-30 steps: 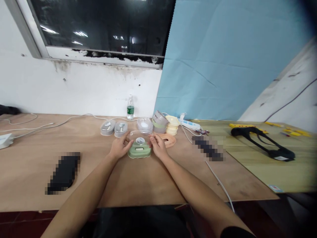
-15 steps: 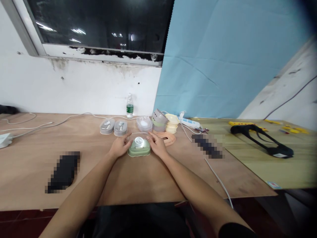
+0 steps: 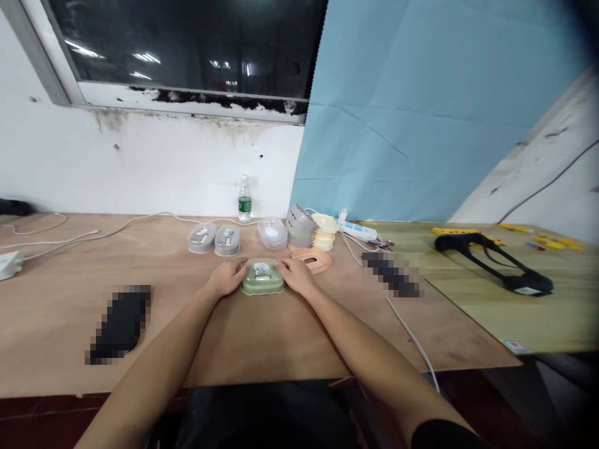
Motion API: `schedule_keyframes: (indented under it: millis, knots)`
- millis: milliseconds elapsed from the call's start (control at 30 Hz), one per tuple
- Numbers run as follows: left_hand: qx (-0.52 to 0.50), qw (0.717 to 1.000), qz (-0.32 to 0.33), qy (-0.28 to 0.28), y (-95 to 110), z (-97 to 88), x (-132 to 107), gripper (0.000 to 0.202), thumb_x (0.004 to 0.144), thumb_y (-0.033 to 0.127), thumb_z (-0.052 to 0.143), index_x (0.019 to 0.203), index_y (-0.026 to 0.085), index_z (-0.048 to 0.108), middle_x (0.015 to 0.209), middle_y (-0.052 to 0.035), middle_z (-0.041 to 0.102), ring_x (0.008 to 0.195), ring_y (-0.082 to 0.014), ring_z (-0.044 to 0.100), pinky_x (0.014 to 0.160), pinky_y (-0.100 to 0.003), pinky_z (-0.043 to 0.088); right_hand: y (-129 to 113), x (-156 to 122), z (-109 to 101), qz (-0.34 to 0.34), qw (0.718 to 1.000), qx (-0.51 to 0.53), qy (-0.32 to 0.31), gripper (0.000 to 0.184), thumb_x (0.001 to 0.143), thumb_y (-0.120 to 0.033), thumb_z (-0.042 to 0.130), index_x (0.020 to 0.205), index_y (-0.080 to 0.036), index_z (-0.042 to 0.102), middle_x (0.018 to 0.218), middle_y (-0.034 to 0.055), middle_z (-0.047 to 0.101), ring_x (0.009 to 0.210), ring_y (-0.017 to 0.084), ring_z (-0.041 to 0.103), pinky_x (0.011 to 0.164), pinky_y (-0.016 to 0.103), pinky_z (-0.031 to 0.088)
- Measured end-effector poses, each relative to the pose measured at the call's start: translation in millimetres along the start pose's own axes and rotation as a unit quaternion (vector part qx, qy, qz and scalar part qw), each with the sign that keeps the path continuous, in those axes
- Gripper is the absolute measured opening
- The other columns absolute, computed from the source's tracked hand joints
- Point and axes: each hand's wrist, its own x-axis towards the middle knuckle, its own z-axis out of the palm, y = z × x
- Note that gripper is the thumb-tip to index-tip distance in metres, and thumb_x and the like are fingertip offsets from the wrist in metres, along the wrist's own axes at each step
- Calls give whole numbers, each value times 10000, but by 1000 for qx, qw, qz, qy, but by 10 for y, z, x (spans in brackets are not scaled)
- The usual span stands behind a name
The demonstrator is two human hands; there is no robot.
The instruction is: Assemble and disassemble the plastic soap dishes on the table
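Note:
A small green box (image 3: pixel 262 285) with a clear cover and a round white sticker lies flat on the wooden table in front of me. My left hand (image 3: pixel 229 275) grips its left side and my right hand (image 3: pixel 296 275) its right side, the fingers at the rim of the cover. Behind my right hand lies a peach-coloured oval ring (image 3: pixel 320 260). Two grey boxes (image 3: pixel 202 238) of similar build, also under clear covers, sit behind my left hand. A stack of clear covers (image 3: pixel 272 234) stands just beyond the green box.
Grey and green shells (image 3: pixel 301 226) are stacked beside pale yellow pieces (image 3: pixel 324 232). A water bottle (image 3: pixel 244 199) stands by the wall. A power strip (image 3: pixel 358 232) with cables lies at the back. Blurred dark objects (image 3: pixel 122 324) flank my arms. A black strap-like frame (image 3: pixel 496 265) is far right.
The clear cover, tilted up at its far edge before, now lies down over the green box. My fingers have come down with it along both sides.

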Motion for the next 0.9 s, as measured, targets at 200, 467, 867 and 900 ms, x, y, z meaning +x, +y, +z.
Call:
schedule_keyframes:
  millis: [200,467,867,900]
  knots:
    - [14,1000,2,-5,-23,-5,-10,562,892,573,326,1184,177,597,1036,-95,691,915,-249,636,789,-341,460,33,9,11,4,1000,-4,-6,447,921,-510,362,1018,-236,701,961,51,718,836,181,635,659,240,394]
    - [3,1000,1,-17,-19,-23,-11,542,875,583,368,1154,171,584,834,-62,684,774,-216,624,694,-306,439,32,4,0,-4,1000,5,-5,409,916,-485,384,1036,-248,695,959,36,721,850,185,636,696,250,417]
    - [6,1000,-19,-22,-26,-8,4,534,862,587,382,1144,179,581,856,-61,678,807,-222,623,706,-309,439,37,14,-4,-3,1000,9,-9,407,914,-485,396,1128,-259,657,1071,27,697,932,193,631,774,265,443]
    - [7,1000,-20,-23,-25,-8,6,535,864,589,376,1138,180,586,870,-63,681,812,-223,623,711,-311,439,32,12,-9,-2,1000,10,-12,405,916,-483,391,1119,-259,661,1064,26,699,930,193,631,771,264,443]
